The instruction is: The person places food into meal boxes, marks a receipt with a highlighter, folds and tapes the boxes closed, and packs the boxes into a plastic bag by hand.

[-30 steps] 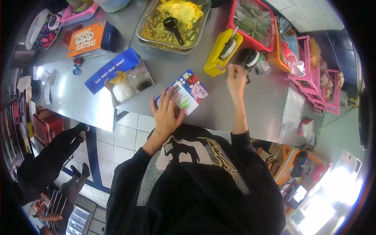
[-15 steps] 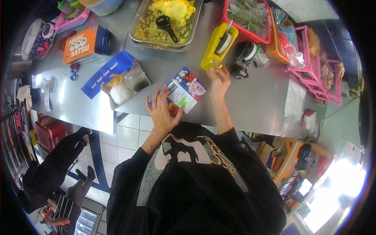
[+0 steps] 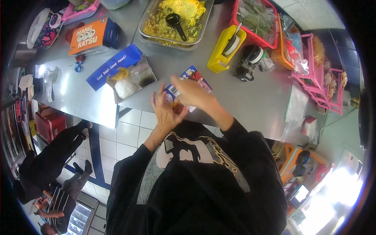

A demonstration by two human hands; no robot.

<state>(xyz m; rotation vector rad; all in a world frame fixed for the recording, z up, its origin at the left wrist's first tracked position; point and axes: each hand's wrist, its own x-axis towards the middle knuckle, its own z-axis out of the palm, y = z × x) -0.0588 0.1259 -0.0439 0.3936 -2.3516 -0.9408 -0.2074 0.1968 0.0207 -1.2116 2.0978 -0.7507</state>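
A blue printed box [image 3: 201, 80] with cartoon figures and a white label lies near the counter's front edge. My left hand [image 3: 167, 111] rests on its left side, fingers spread and thumb across the lower part. Over the box's middle hangs my right hand [image 3: 192, 93], slightly blurred, its fingers drawn together and covering much of the label. Whatever those fingers may pinch is too small to see. Up and to the right stands a yellow tape dispenser [image 3: 218, 58]. To the left sits an open blue-lidded box [image 3: 113, 68] with a white wrapped bundle [image 3: 126, 89] and a clear packet [image 3: 143, 77].
A foil tray [image 3: 203, 29] of yellow food with a black scoop [image 3: 177, 27] stands behind. An orange box [image 3: 94, 37], a black tape dispenser [image 3: 247, 64], a red basket [image 3: 236, 17] and pink baskets [image 3: 309, 78] surround the area. Two people are at lower left.
My right hand has left the yellow tape dispenser and moved left over the printed box. My left hand stays on the box. The view has shifted slightly.
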